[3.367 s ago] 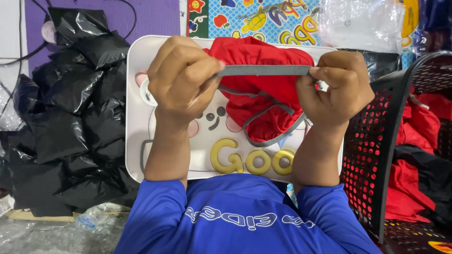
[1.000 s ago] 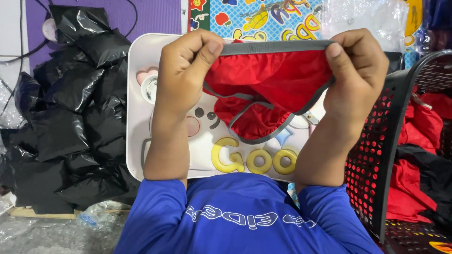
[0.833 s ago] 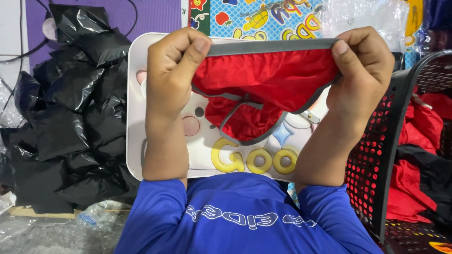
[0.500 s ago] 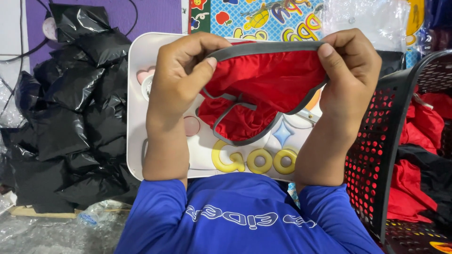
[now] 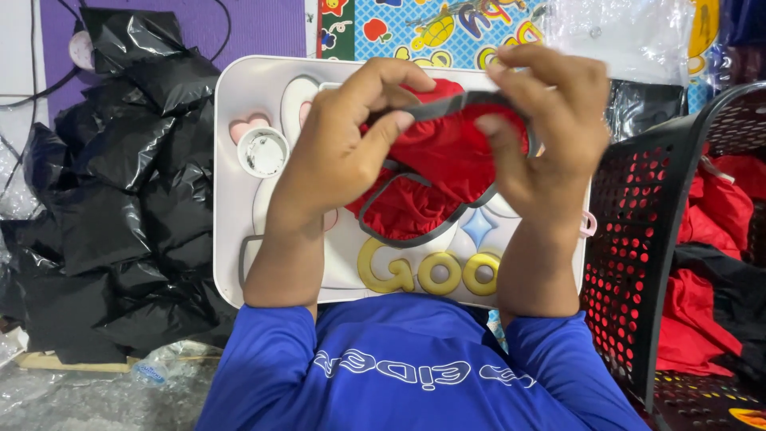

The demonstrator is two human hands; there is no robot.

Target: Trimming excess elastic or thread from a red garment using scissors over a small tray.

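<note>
Matt red cloth garment (image 5: 447, 160), glossy black plastic bags (image 5: 120, 199)

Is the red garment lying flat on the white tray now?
No, both the left hand and right hand hold the red garment above the white tray.

What I can't make out from up here

My left hand (image 5: 339, 156) and right hand (image 5: 550, 132) cover much of the red garment (image 5: 447, 160), so its full shape stays hidden, and my right fingers blur. My forearms mask parts of the white worktop (image 5: 239, 199). The black basket (image 5: 638, 263) runs off the right edge, its red cloth (image 5: 702, 319) only partly seen.
</note>
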